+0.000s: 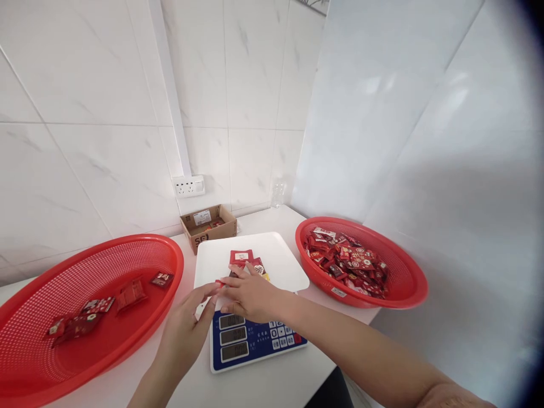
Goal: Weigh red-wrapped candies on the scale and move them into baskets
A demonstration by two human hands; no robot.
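My right hand (pixel 253 294) reaches over the white pan (pixel 280 249) of a digital scale, fingers spread over a few small packets. Under and beyond those fingers lie a red packet with a white label (pixel 241 256) and a dark red packet with a pale round print (pixel 258 268). My left hand (pixel 193 317) is at the pan's front left edge, its fingers curled and pinched at a bit of red packet (pixel 219 283), mostly covered by both hands. The scale's blue panel (pixel 259 354) sits below, its displays too dim to read.
At left stands a large red plastic basket (pixel 170 249) with several red packets. Another red basket (pixel 408 283), at right, holds a heap of them. Behind the scale are a small cardboard box (pixel 216 231) and a clear plastic container (pixel 278 194). Tiled walls close the back.
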